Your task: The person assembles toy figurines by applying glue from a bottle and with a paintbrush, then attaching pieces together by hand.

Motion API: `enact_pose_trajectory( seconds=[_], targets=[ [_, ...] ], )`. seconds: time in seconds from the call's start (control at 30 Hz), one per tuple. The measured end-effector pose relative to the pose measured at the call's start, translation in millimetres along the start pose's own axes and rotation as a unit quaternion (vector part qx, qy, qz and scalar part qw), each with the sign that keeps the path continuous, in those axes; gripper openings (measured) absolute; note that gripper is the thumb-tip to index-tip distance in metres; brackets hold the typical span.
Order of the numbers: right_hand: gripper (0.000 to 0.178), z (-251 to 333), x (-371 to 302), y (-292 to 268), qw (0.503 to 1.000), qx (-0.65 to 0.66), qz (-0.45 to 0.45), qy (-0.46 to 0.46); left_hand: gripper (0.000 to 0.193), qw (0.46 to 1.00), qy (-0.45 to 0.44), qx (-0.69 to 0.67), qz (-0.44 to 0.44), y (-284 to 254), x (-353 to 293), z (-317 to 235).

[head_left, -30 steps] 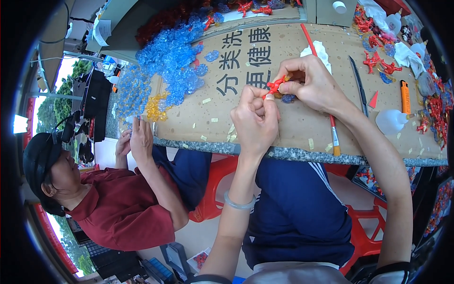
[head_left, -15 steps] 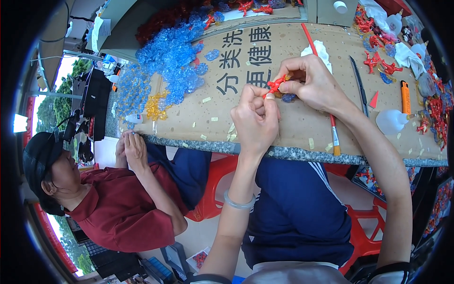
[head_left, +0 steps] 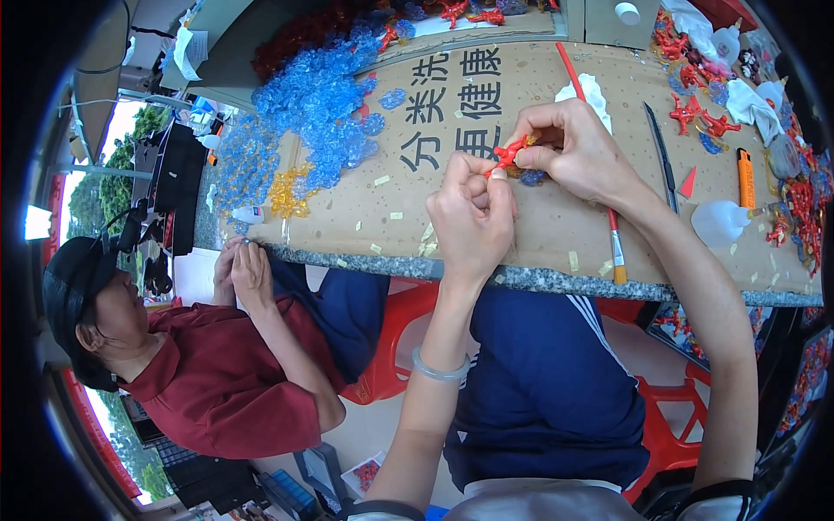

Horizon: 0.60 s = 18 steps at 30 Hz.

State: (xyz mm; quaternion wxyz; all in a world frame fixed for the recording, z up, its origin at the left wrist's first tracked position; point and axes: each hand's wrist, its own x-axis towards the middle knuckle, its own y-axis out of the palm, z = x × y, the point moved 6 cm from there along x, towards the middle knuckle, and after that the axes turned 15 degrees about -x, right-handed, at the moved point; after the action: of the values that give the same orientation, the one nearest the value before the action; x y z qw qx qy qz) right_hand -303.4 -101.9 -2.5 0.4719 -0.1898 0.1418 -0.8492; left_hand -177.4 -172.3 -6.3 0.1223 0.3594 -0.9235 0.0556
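Between my two hands, above the cardboard sheet (head_left: 347, 204), is a small red plastic figure (head_left: 511, 154) with yellow and blue parts at its far side. My left hand (head_left: 473, 204) pinches one end of it between thumb and fingertips. My right hand (head_left: 578, 152) grips the other end from the right, thumb on top. A bluish translucent piece (head_left: 532, 177) shows just under the right thumb; whether it joins the figure I cannot tell. Right of my hands lies a red-handled brush (head_left: 615, 247), passing partly under my right wrist.
Heaps of blue translucent pieces (head_left: 317, 104) and yellow pieces (head_left: 289, 193) lie at the left. A black craft knife (head_left: 662, 156), an orange cutter (head_left: 745, 178), a squeeze bottle (head_left: 719, 222) and red figures (head_left: 686, 115) lie at the right. A co-worker (head_left: 234, 373) sits at my left.
Both hands keep their pinch on the red figure, almost in the same place. The whole view has shifted only slightly.
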Motion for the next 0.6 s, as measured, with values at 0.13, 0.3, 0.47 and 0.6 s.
enact_pose_trajectory(
  seconds=[0.13, 0.3, 0.47, 0.6],
  targets=[
    [0.006, -0.8, 0.0, 0.5, 1.000, 0.002, 0.000, 0.002, 0.005, 1.000, -0.005, -0.002, 0.000, 0.1, -0.1, -0.7],
    [0.007, 0.3, -0.2, 0.0, 1.000, 0.006, 0.004, 0.010, 0.005, 1.000, -0.002, -0.003, 0.002, 0.3, 0.1, -0.1],
    [0.007, 0.8, -0.3, 0.1, 1.000, 0.001, 0.000, 0.004, 0.005, 1.000, 0.001, -0.007, 0.001, -0.4, 0.6, 0.9],
    [0.006, 2.7, -0.4, 0.1, 1.000, 0.006, 0.001, 0.009, 0.005, 1.000, 0.000, 0.001, 0.002, -0.3, 0.4, -1.9]
  ],
)
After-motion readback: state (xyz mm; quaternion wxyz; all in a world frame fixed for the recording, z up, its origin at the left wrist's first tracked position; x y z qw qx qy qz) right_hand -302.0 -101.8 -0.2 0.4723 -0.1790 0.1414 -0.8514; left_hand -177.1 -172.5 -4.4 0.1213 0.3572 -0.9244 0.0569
